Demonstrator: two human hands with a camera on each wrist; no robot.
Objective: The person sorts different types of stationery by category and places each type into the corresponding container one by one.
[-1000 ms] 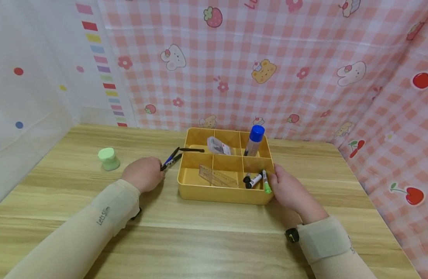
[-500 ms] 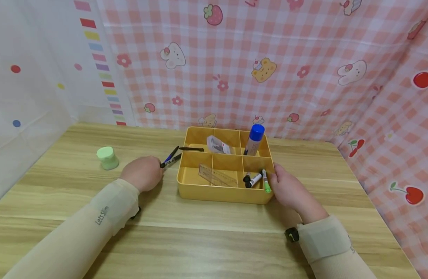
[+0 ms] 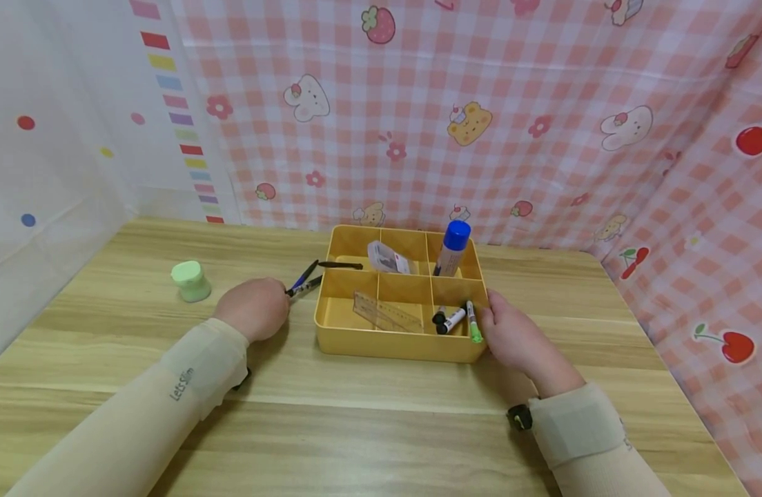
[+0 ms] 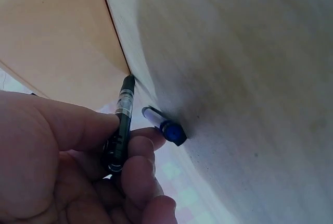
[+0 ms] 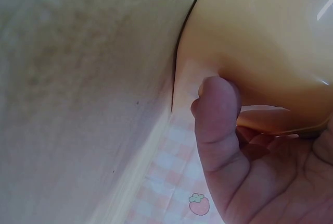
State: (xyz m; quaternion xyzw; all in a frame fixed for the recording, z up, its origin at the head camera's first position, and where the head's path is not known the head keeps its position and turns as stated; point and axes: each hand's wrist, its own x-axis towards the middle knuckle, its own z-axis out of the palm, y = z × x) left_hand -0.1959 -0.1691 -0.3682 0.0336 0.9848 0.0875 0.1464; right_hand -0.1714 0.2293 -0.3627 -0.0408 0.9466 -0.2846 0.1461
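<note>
My left hand (image 3: pixel 253 308) pinches a black pen (image 4: pixel 124 112) between thumb and fingers, just left of the yellow organizer box (image 3: pixel 399 346). The pen's tip end points towards the box wall. Beyond it a blue pen (image 4: pixel 165 126) lies on the table, near my fingers. Another black pen (image 3: pixel 340 265) lies with one end over the box's left part. At the box's right end, my right hand (image 3: pixel 514 336) holds the side wall; a digit presses the wall in the right wrist view, while other fingers are partly hidden.
Inside the box are a clear ruler (image 3: pixel 387 314), several short markers, one with a green cap (image 3: pixel 475 324), a clear plastic case (image 3: pixel 390 259) and a glue stick (image 3: pixel 453 248). A pale green lidded tub (image 3: pixel 191 281) stands left. Patterned cloth hangs behind the table (image 3: pixel 356 428).
The head view has shifted very slightly. Both hands, the pens and the box keep their places.
</note>
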